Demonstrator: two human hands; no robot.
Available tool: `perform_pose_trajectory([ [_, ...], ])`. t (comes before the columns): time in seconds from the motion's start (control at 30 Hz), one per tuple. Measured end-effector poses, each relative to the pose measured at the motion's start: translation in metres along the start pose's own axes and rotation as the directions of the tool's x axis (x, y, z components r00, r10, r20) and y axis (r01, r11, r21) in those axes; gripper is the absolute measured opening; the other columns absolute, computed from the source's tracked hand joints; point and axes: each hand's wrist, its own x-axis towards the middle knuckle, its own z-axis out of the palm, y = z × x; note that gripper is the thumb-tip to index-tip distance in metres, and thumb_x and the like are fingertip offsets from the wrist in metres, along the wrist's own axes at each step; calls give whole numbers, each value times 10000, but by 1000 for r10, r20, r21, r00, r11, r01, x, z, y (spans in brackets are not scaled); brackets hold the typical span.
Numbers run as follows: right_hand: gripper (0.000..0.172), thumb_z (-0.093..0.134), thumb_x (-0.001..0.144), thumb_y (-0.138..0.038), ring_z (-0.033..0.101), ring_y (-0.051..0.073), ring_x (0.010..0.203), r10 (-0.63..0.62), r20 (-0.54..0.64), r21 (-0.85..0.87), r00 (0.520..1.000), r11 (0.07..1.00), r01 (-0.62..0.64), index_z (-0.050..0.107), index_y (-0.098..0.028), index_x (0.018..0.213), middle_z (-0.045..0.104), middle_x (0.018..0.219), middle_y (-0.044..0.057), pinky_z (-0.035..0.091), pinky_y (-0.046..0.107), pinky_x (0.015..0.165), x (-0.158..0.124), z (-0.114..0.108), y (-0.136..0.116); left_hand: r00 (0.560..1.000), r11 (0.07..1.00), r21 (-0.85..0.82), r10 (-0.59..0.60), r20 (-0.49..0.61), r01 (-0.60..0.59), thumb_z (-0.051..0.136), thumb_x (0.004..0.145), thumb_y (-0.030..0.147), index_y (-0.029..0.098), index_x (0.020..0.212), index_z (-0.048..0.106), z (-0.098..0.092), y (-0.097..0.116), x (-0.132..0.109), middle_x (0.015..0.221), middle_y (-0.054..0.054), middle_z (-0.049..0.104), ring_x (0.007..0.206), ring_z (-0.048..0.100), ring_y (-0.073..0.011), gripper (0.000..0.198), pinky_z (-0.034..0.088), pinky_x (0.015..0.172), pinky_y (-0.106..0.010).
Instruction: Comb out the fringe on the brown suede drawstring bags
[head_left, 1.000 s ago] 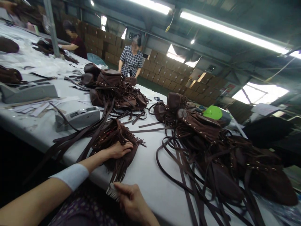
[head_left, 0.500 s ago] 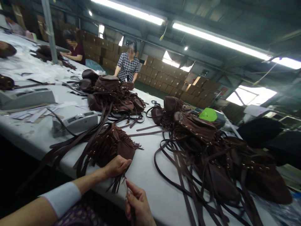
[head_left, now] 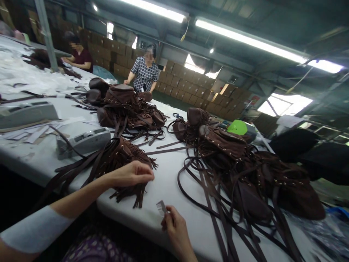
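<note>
A dark brown fringed bag lies near the table's front edge, its long straps trailing left. My left hand is over the bag's right part, fingers bent and pressed together; whatever they hold, if anything, is too small to name. To the right and nearer me, my right hand pinches a small flat grey metal tool with notches along one side. The tool is apart from the bag's fringe, which hangs toward the table edge.
Piles of brown bags lie at the middle and right of the white table. Grey tape dispensers stand at left, beside paper strips. A person in a checked shirt and another in dark red are across the table.
My left hand has risen off the bag's lower edge. My right hand has moved right with the tool, away from the fringe. The view has shifted slightly.
</note>
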Motion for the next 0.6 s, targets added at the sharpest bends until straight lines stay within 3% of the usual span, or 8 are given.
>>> perform_pose_trajectory([
  [0.07,297,354,910,-348,592,172,569,-9,3,12,1000,1000,9,570,-165,998,617,666,28,424,244,539,6,11,-1,998,985,171,-1,-68,12,536,869,417,194,1246,555,-9,1,21,1312,-87,563,1215,487,-236,439,336,1040,-329],
  [0.1,299,345,917,-347,594,169,571,-29,5,-4,1000,1000,29,568,-170,1009,623,682,31,425,242,540,8,16,-3,996,963,266,-14,-90,38,606,817,396,178,1350,456,-12,-5,34,1440,-124,436,1324,368,-276,595,243,1105,-380],
  [0.17,305,334,930,-345,595,165,571,-82,7,-73,997,994,83,573,-182,1028,635,702,33,416,239,545,9,23,-3,990,898,424,-83,-111,122,770,639,388,103,1446,297,-14,-24,58,1525,-229,249,1398,184,-393,977,115,1128,-519],
  [0.27,296,345,931,-340,581,165,557,-134,-19,-190,991,973,128,590,-189,999,632,680,28,386,242,534,6,27,6,969,779,579,-222,-105,241,863,454,463,10,1436,274,-13,-61,81,1465,-355,267,1357,184,-516,1231,94,1056,-678],
  [0.37,292,354,924,-355,582,170,565,-141,-89,-188,986,975,122,596,-193,949,623,653,20,386,246,537,1,30,24,945,692,665,-319,-70,282,792,566,563,48,1328,452,-14,-85,93,1376,-295,445,1304,351,-448,981,151,1062,-662],
  [0.5,333,338,935,-422,619,174,597,-100,-203,-97,974,992,82,590,-207,960,646,666,11,426,247,576,0,35,41,912,662,685,-410,-8,303,640,802,506,142,1105,613,-20,-91,95,1155,-123,634,1104,571,-286,474,393,980,-536],
  [0.6,379,326,938,-477,653,180,632,-62,-260,-31,964,998,56,582,-208,1010,677,706,18,462,253,611,3,38,47,894,700,631,-447,21,335,709,755,448,139,987,652,-29,-83,77,1025,-95,679,977,626,-255,390,464,902,-490],
])
